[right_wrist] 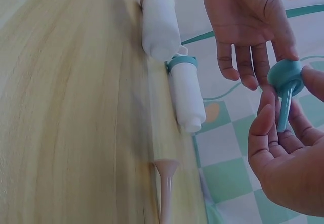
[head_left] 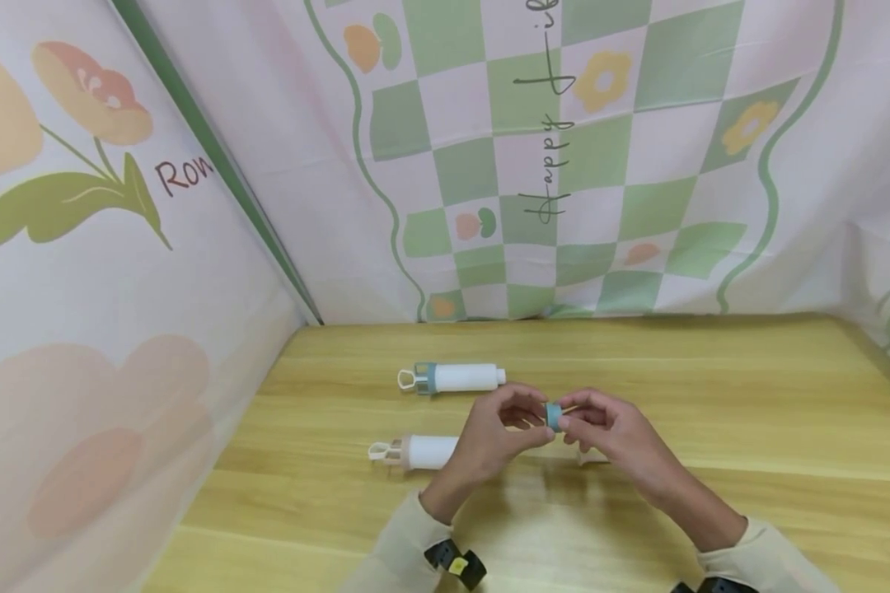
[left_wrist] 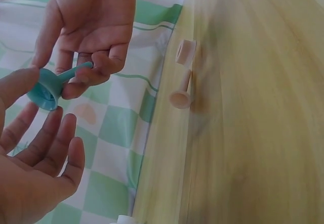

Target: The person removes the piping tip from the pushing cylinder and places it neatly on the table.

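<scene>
My left hand [head_left: 493,432] and right hand [head_left: 623,432] meet above the table, pinching a small teal funnel-shaped piece [head_left: 554,417] between thumbs and fingertips. In the left wrist view this piece [left_wrist: 46,90] shows a round hollow mouth. Its thin stem [right_wrist: 285,110] points toward the right hand's curled fingers in the right wrist view. Whether the round part is a separate ring around the funnel, I cannot tell. Below the hands a pink funnel [left_wrist: 180,98] lies on the table, with a pink ring [left_wrist: 186,52] close by.
On the wooden table [head_left: 304,527] lies a white cylinder with a teal end and loop handle [head_left: 466,377]. Nearer, a white cylinder with a pink end [head_left: 430,452] is partly behind the left hand. Patterned cloth [head_left: 452,99] hangs at the back and left.
</scene>
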